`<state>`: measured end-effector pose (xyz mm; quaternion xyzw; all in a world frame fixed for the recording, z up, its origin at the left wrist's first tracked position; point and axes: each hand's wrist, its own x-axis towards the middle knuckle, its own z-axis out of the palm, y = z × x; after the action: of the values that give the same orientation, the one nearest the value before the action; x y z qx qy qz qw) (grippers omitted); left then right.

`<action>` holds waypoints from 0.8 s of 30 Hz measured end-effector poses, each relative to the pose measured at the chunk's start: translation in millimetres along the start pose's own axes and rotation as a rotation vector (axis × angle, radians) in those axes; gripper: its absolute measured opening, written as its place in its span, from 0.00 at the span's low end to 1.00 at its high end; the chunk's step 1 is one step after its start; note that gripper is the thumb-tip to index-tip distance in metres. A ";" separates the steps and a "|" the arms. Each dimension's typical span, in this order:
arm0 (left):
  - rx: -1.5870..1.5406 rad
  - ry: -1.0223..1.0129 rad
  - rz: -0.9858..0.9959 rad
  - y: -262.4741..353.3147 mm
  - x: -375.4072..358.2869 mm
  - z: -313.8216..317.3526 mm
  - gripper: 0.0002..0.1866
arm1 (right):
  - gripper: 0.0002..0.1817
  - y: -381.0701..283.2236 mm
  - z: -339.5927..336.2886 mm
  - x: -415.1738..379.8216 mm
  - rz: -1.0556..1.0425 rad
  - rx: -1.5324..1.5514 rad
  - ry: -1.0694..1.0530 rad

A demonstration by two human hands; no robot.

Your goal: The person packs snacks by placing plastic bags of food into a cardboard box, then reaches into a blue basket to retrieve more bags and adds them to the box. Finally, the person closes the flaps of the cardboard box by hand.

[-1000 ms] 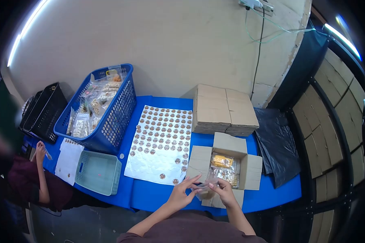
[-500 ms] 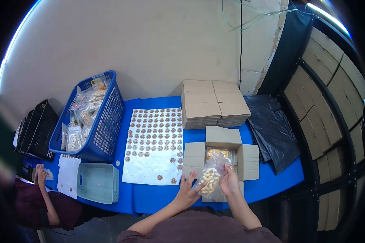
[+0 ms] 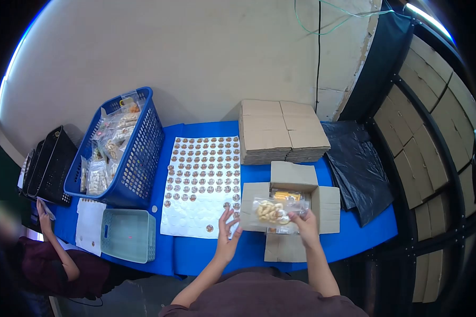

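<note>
While the right hand (image 3: 307, 224) pinches one end of a clear plastic bag (image 3: 269, 211), right of centre in the lower half of the frame, the left hand (image 3: 227, 238) is empty-looking, its fingers parted and lightly curled. The left hand is above the lower right corner of a white label sheet (image 3: 190, 222); whether it touches the paper I cannot tell. The bag is glossy and creased, filled with pale, curved, knobbly pieces, and lies across the opening of a matt brown cardboard carton (image 3: 329, 210) with its flaps folded out. Yellow stick-shaped pieces in plastic (image 3: 288, 195) show inside. Round brown labels dot the sheet in rows. Beyond, at upper centre-right, flattened cardboard (image 3: 264, 124) forms a squared stack, beside wrinkled black plastic (image 3: 359, 169). To the left are a smooth, shallow green tray (image 3: 127, 248) and a perforated blue basket (image 3: 135, 158) heaped with filled bags.

Half a second ago both hands were on the bag, which slanted upright at the carton's near edge; now the left has let go and the bag lies more sideways.
</note>
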<state>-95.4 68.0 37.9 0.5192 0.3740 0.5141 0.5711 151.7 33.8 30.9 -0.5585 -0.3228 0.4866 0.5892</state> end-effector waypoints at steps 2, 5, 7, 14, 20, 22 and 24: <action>0.023 0.026 -0.056 3.7 6.4 -17.3 0.34 | 0.22 -0.2 -12.8 3.3 -0.004 0.013 0.105; 0.366 0.328 0.122 -1.2 14.9 -54.4 0.37 | 0.20 13.0 -26.1 7.0 -0.297 -0.729 0.582; 1.040 0.649 0.454 32.7 34.1 -82.7 0.38 | 0.21 16.2 -29.7 1.7 -0.249 -1.060 0.519; 1.334 1.195 0.861 153.5 123.1 -210.8 0.32 | 0.12 37.5 -2.0 -6.6 -0.315 -0.995 -0.008; 1.455 1.400 0.930 226.1 179.8 -282.6 0.34 | 0.11 37.7 0.8 -4.4 -0.355 -1.008 -0.034; 1.562 1.327 0.662 197.6 197.8 -330.3 0.35 | 0.11 39.5 -2.7 0.2 -0.373 -1.044 -0.045; 1.378 0.917 0.026 164.9 208.7 -358.5 0.27 | 0.09 38.4 -4.2 0.0 -0.289 -1.052 -0.004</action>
<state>-432.8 335.2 156.5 0.4960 0.7952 0.3369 -0.0905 147.4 28.6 -7.1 -0.7267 -0.5974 0.1746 0.2907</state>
